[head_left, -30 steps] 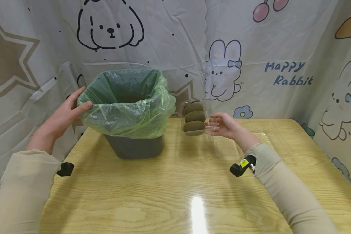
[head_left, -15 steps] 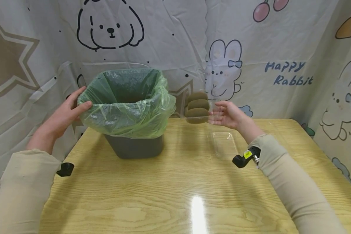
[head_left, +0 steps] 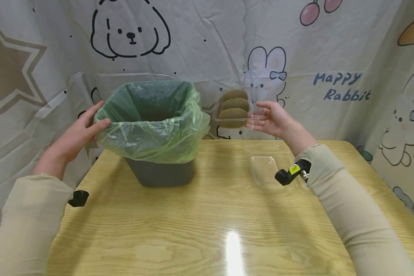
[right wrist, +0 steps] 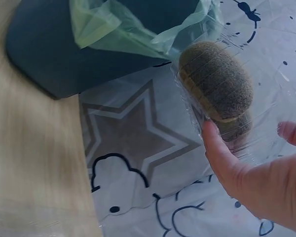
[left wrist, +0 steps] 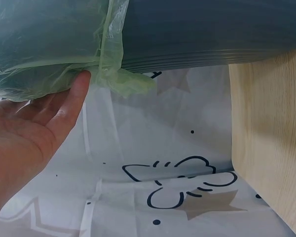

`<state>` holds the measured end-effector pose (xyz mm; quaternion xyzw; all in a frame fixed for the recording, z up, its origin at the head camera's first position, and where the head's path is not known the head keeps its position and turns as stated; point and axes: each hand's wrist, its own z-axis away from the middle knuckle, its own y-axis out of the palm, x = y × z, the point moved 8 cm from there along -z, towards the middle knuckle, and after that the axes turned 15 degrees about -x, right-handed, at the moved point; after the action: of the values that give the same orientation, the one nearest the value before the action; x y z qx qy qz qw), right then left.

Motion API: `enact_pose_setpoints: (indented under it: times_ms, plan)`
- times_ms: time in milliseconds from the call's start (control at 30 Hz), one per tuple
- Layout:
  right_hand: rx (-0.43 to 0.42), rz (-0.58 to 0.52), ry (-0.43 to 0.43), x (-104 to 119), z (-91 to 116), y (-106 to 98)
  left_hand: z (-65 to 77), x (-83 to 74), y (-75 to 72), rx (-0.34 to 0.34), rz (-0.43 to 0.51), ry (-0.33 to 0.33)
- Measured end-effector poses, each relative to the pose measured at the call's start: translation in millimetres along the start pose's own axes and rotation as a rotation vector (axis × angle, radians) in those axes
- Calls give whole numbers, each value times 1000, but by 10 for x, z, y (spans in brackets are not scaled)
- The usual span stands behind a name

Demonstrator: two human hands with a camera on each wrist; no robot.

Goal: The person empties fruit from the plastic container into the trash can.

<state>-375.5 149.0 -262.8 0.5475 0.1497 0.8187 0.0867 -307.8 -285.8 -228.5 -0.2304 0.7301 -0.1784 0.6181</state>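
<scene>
A grey trash bin with a pale green plastic liner folded over its rim stands at the table's back left. My left hand grips the lined rim at its left side; the left wrist view shows the fingers at the liner. To the bin's right, my right hand holds a clear plastic tray by its right side, raised above the table's back edge. Three brown fuzzy kiwifruits sit in a row in the tray. In the right wrist view, one kiwifruit partly covers another.
Another clear plastic container lies on the wooden table, below the right forearm. A printed curtain hangs close behind the table and along both sides. Each wrist carries a small black camera.
My right hand has lifted the tray of kiwifruits up and slightly right, from low near the table to beside the bin's rim height. My left hand stays on the bin.
</scene>
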Motion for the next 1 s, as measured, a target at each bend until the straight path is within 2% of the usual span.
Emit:
enact_pose_setpoints:
  times_ms: [333,600,1000]
  plan:
    - [-38,-72,6,279,37,196,-24,-32,38,12,-1,2]
    - [-64,-149,19,462,52,450,-32,-30,50,12,-6,-4]
    - [-56,-156,13,606,42,842,-46,-32,44,15,-20,-3]
